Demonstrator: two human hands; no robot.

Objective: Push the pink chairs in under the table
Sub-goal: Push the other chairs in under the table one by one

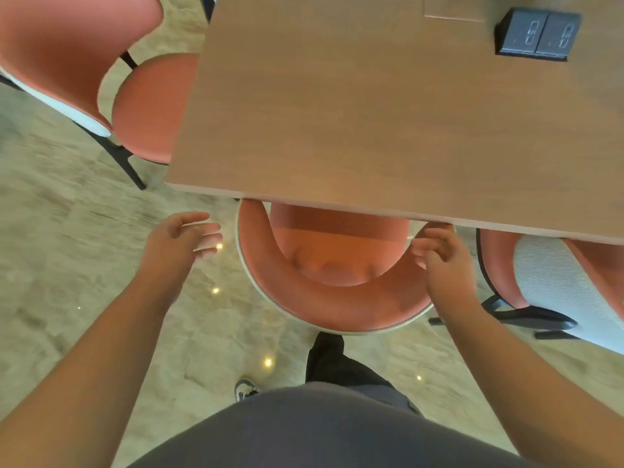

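A pink chair [324,298] with a curved backrest stands right in front of me, its seat partly under the near edge of the wooden table [354,113]. My left hand [184,236] hovers with relaxed fingers just left of the backrest, not touching it. My right hand [442,258] lies at the backrest's right end, fingers loosely bent, holding nothing I can make out. A second pink chair [145,106] sits at the table's left side, seat partly under the top. A third pink chair [553,282], with a pale back, stands at the right.
A black power socket box [537,33] is set in the tabletop at the far right. The floor [67,248] is pale stone with small light reflections. My dark trouser leg [331,363] and a shoe [244,390] stand just behind the middle chair.
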